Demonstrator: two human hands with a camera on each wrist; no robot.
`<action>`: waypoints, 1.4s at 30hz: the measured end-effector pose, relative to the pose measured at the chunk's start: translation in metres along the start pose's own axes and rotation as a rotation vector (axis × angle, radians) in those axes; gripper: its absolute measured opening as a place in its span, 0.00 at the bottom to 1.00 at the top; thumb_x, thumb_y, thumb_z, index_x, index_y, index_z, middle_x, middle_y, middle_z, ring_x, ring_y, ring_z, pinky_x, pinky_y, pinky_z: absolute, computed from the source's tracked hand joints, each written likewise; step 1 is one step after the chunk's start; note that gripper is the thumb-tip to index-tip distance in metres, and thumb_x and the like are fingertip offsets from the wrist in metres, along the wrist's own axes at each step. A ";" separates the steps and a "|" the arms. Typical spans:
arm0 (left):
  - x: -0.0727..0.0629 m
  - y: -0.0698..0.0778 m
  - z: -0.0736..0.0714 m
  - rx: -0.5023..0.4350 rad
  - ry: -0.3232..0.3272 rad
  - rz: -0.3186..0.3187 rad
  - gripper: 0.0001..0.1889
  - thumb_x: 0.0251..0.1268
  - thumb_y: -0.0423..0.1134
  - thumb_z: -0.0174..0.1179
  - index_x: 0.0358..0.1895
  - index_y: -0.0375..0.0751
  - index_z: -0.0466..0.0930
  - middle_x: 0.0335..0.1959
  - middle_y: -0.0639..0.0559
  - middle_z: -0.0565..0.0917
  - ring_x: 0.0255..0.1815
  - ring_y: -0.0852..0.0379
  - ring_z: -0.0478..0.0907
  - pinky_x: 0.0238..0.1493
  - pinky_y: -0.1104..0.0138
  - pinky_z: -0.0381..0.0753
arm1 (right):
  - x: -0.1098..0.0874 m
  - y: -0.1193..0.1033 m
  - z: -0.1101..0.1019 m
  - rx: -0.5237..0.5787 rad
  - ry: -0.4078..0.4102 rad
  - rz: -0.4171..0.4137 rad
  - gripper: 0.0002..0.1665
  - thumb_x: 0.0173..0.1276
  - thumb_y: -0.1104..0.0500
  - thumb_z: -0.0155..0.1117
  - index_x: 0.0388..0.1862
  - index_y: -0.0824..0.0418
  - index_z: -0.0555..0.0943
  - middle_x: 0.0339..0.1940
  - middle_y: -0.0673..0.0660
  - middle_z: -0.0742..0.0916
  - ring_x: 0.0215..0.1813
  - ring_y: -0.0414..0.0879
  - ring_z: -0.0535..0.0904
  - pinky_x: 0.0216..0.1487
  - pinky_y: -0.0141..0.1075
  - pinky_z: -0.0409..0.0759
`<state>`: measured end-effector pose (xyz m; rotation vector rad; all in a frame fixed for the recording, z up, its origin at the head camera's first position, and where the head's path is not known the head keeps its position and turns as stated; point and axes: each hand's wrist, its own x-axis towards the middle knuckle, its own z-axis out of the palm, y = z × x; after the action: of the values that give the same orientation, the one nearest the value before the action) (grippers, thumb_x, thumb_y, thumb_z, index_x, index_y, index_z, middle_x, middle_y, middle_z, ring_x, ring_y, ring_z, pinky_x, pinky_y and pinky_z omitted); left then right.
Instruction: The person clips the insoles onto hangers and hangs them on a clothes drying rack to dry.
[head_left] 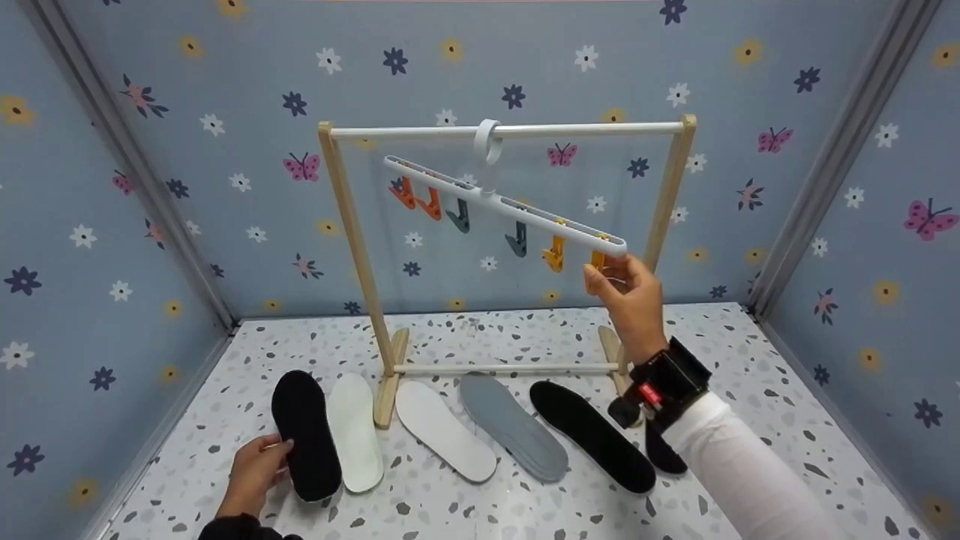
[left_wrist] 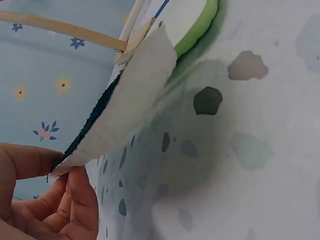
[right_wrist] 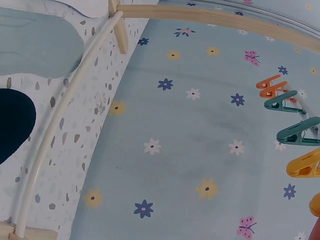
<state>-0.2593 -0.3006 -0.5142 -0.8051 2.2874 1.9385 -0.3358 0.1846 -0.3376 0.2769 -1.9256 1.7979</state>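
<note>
My left hand [head_left: 253,471] pinches the edge of a black insole [head_left: 305,435] at the far left. In the left wrist view, its pale underside [left_wrist: 132,95] shows, and it is tilted up off the floor. My right hand [head_left: 634,304] is raised to the right end of a white clip hanger [head_left: 442,178], its thumb and fingers at the last yellow clip [head_left: 598,259], partly covering it. The hanger slants down to the right. Orange clips [head_left: 430,205], dark grey-green clips [head_left: 519,240] and another yellow clip [head_left: 555,255] hang along it with nothing in them.
A wooden stand with a white top rail [head_left: 585,129] carries the hanger. Along its base lie a pale green insole [head_left: 355,435], a white insole [head_left: 444,431], a grey insole [head_left: 514,427] and a black insole [head_left: 592,436]; another dark insole [head_left: 663,451] is partly behind my right wrist.
</note>
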 end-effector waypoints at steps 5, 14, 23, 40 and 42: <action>-0.002 0.005 0.003 0.004 -0.019 0.013 0.25 0.66 0.36 0.54 0.61 0.25 0.62 0.32 0.53 0.80 0.31 0.62 0.75 0.33 0.68 0.77 | 0.000 -0.001 0.000 0.005 -0.002 0.005 0.20 0.62 0.60 0.67 0.50 0.70 0.75 0.39 0.59 0.82 0.39 0.43 0.80 0.44 0.32 0.80; -0.012 0.014 0.013 0.052 -0.074 0.052 0.25 0.68 0.38 0.53 0.63 0.28 0.62 0.39 0.50 0.81 0.33 0.63 0.77 0.37 0.67 0.78 | -0.001 -0.002 0.001 0.016 0.014 -0.032 0.19 0.62 0.63 0.67 0.47 0.72 0.76 0.36 0.58 0.81 0.37 0.42 0.80 0.43 0.32 0.80; -0.020 0.023 0.026 0.068 -0.103 0.130 0.23 0.68 0.38 0.53 0.61 0.27 0.63 0.39 0.49 0.81 0.34 0.63 0.78 0.37 0.67 0.79 | -0.001 -0.003 0.001 -0.005 0.009 -0.021 0.20 0.62 0.61 0.67 0.50 0.71 0.75 0.38 0.58 0.81 0.39 0.42 0.80 0.44 0.31 0.80; -0.038 0.034 0.054 0.073 -0.121 0.231 0.20 0.68 0.35 0.54 0.58 0.27 0.66 0.39 0.47 0.79 0.34 0.61 0.78 0.35 0.65 0.80 | -0.002 -0.001 0.002 0.007 0.006 -0.027 0.19 0.62 0.63 0.67 0.48 0.72 0.76 0.37 0.59 0.82 0.37 0.41 0.80 0.43 0.30 0.80; -0.040 0.036 0.058 0.084 -0.120 0.237 0.20 0.68 0.34 0.54 0.58 0.27 0.67 0.40 0.46 0.79 0.34 0.60 0.78 0.35 0.65 0.80 | -0.002 -0.001 0.002 0.010 0.010 -0.031 0.18 0.62 0.63 0.67 0.46 0.72 0.76 0.36 0.58 0.82 0.37 0.40 0.80 0.42 0.30 0.80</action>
<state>-0.2570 -0.2293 -0.4802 -0.4137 2.4674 1.9010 -0.3338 0.1820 -0.3381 0.2986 -1.8958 1.7865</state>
